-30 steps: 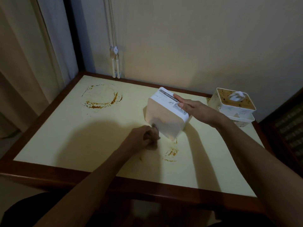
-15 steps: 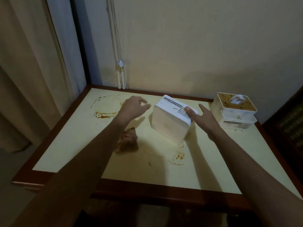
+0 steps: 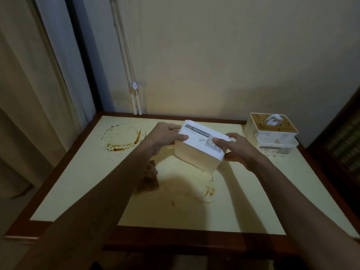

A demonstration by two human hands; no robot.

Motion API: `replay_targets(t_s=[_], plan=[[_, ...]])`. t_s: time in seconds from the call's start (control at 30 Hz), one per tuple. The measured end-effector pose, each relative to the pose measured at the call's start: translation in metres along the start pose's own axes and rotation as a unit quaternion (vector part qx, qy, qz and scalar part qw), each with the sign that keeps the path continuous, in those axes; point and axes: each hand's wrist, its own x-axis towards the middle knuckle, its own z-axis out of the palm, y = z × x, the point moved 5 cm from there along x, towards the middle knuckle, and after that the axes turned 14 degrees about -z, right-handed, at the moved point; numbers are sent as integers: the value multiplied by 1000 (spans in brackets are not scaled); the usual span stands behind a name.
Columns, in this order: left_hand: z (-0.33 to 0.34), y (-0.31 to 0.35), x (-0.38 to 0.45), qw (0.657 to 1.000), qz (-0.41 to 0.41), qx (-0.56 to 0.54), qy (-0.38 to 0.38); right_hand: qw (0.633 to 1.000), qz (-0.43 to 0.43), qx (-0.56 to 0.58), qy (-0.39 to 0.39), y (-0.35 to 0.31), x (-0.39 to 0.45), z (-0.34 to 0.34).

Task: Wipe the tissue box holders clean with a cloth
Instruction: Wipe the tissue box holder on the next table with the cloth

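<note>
Head view, stained cream table [image 3: 81, 184] against wall, left hand [image 3: 162, 136] and right hand [image 3: 236, 151] gripping tissue holder [image 3: 200, 147]

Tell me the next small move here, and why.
Probably set the white holder down and reach for the second one: both hands grip it, it looks clean, the cloth lies on the table, and the holder at the back right is brown-spattered.

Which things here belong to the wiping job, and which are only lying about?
For the job:
white tissue holder, held in both hands
dirty tissue holder, back right
brown cloth, on the table

Lying about:
blind cords
curtain
</note>
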Motion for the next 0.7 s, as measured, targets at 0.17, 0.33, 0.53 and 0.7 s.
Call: replay_targets(t_s=[0.17,0.33,0.53,0.7], plan=[[3,-29,-30,995,32,-62,66,989,-114,-88,-19,-17,-17,0],[22,-71,-49,989,53,-103,91,982,-161,-90,-30,3,-36,7],[38,-98,-70,980,128,-32,150,981,-163,-93,-39,31,-54,17],[45,-119,-71,971,146,60,182,983,-154,-89,-38,46,-71,23]])
